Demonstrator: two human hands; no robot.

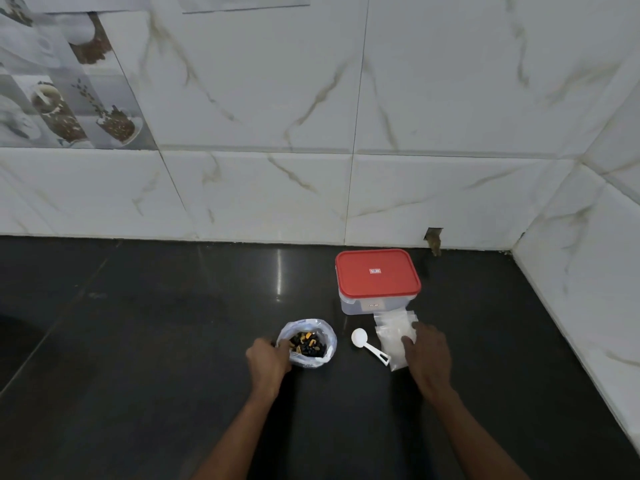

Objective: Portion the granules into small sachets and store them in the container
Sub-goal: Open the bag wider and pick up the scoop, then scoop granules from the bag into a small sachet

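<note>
Near the bench's back edge, the right hand lay flat, fingers spread, on the sachets; the left hand pinched the granule bag rim.

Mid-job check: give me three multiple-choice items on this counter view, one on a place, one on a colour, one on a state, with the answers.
1. Where does the white plastic measuring scoop lie?
A. Inside the bag
B. Between the open clear plastic bag of dark and orange granules and the stack of small clear sachets
C. On the lid

2. What colour is the lid of the rectangular clear plastic container?
A. Blue
B. Green
C. Red

3. Is the container open?
A. Lid on
B. Lid off
C. Lid tilted aside

Answers: B, the scoop lies on the dark countertop between them; C, the lid is red; A, the lid sits flat on top.
</note>
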